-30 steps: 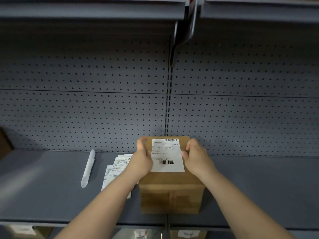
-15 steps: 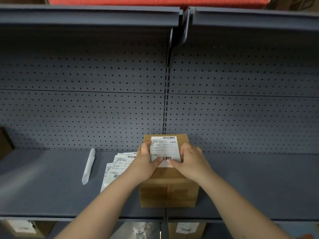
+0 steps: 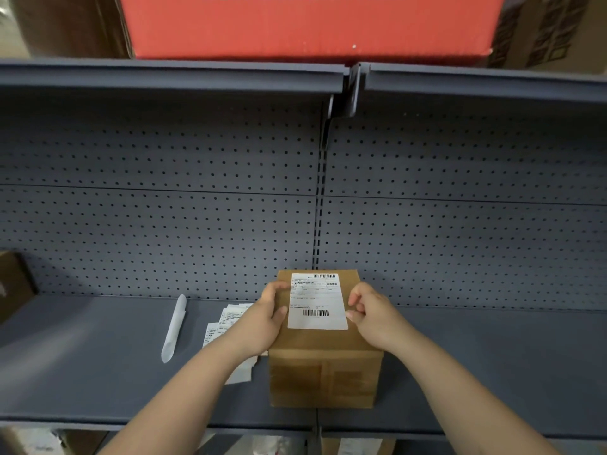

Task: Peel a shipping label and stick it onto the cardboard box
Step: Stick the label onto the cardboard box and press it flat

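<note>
Already the shipping label (image 3: 317, 302) lies flat on the top of the cardboard box (image 3: 323, 356), which stands on the grey shelf (image 3: 492, 366) near its front edge, in front of the pegboard back. As thin paper with a sticky underside, the label is probably light, limp and quick to crease or trap bubbles, so it is best worked with flat fingertips from the middle out toward its edges and corners; the box looks stiff enough to press on and small enough to steady by its sides. The left hand (image 3: 262, 321) rests against the box's left top edge, fingers loosely curled, thumb lying just beside the label's left margin, holding nothing. The right hand (image 3: 372, 318) sits at the label's right edge with fingers bent inward, its fingertips (image 3: 353, 298) at the paper's margin; whether they press it or only touch it, I cannot tell. Spare labels (image 3: 226, 323) and a curled white strip (image 3: 174, 328) lie to the left.
</note>
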`<act>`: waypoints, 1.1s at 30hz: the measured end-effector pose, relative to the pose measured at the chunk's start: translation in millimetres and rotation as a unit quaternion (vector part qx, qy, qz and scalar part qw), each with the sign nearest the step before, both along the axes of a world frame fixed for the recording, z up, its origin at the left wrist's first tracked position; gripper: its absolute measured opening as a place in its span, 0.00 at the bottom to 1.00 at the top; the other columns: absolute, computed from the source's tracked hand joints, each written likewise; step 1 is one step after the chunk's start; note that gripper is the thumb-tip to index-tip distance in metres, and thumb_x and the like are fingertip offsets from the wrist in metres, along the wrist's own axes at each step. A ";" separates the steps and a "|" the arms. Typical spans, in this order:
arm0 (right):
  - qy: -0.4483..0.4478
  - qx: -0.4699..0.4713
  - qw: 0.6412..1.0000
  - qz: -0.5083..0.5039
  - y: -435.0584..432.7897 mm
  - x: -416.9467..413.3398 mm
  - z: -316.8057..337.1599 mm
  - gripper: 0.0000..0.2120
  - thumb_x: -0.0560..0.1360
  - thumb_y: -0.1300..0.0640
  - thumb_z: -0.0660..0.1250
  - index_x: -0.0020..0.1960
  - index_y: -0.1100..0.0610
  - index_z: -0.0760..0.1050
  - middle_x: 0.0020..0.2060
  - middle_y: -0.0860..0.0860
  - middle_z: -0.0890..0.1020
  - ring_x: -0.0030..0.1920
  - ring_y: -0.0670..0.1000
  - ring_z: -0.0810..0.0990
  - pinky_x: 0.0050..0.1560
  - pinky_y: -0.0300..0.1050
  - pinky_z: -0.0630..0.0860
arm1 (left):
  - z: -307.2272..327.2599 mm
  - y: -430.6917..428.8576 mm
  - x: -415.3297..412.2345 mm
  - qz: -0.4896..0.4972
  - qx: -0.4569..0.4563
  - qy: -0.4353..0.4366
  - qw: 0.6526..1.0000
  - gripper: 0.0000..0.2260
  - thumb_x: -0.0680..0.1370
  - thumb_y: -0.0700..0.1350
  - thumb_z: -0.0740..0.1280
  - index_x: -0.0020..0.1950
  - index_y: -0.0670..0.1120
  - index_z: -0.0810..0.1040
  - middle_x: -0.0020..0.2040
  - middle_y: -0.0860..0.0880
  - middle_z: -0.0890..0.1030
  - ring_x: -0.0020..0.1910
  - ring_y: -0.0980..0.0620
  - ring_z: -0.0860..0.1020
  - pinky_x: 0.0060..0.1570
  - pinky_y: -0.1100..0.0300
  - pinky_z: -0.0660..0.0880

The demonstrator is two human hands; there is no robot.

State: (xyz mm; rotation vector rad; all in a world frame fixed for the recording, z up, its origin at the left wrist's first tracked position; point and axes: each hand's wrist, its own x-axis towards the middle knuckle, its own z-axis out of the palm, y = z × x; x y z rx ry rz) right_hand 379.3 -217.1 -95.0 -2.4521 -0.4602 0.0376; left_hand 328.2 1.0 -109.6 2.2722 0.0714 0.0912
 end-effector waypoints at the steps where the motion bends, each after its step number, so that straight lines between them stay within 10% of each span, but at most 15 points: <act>1: -0.001 0.007 1.000 0.007 -0.5 0.6 2.2 0.04 0.78 0.55 0.64 0.48 0.52 0.68 0.41 0.48 0.72 0.37 0.43 0.70 0.35 0.38 0.66 | 2.2 -1.1 -0.6 0.004 -0.002 -0.007 1.000 0.18 0.82 0.45 0.56 0.71 0.54 0.58 0.61 0.52 0.75 0.50 0.54 0.76 0.46 0.63 0.76; 12: -0.054 0.001 0.998 0.029 7.1 -14.5 15.4 0.08 0.72 0.48 0.71 0.45 0.48 0.72 0.42 0.48 0.76 0.42 0.47 0.75 0.36 0.39 0.68 | 22.5 3.4 -19.2 0.056 -0.008 -0.058 0.997 0.21 0.79 0.49 0.63 0.70 0.53 0.61 0.72 0.47 0.68 0.67 0.48 0.70 0.53 0.60 0.68; 19: -0.059 0.038 0.997 -0.016 28.2 -43.3 11.8 0.10 0.71 0.50 0.73 0.44 0.47 0.71 0.43 0.49 0.77 0.46 0.49 0.77 0.43 0.43 0.75 | 18.6 33.6 -47.5 0.040 0.000 -0.060 0.997 0.22 0.79 0.48 0.63 0.71 0.54 0.60 0.73 0.48 0.67 0.53 0.57 0.72 0.39 0.66 0.72; 26: -0.106 0.044 0.993 0.010 104.0 -69.2 22.5 0.10 0.73 0.49 0.70 0.48 0.49 0.71 0.44 0.48 0.76 0.47 0.50 0.75 0.45 0.46 0.74 | 17.2 101.2 -72.4 0.065 -0.009 -0.054 0.996 0.23 0.78 0.47 0.65 0.70 0.55 0.61 0.72 0.48 0.68 0.64 0.50 0.70 0.57 0.62 0.68; 29: -0.138 0.006 0.990 0.031 147.5 -80.5 20.6 0.10 0.73 0.51 0.69 0.52 0.50 0.72 0.45 0.47 0.75 0.50 0.51 0.74 0.48 0.48 0.76 | 7.3 140.5 -78.4 0.088 -0.024 -0.045 0.995 0.23 0.77 0.45 0.65 0.70 0.54 0.62 0.70 0.47 0.68 0.51 0.56 0.75 0.38 0.75 0.72; 33: -0.173 -0.048 0.982 0.063 201.9 -86.7 7.9 0.12 0.74 0.51 0.67 0.57 0.50 0.71 0.54 0.48 0.77 0.58 0.51 0.72 0.54 0.47 0.73 | -10.6 185.2 -81.4 0.135 -0.025 -0.024 0.990 0.22 0.77 0.43 0.64 0.69 0.52 0.63 0.69 0.45 0.70 0.61 0.49 0.71 0.52 0.60 0.67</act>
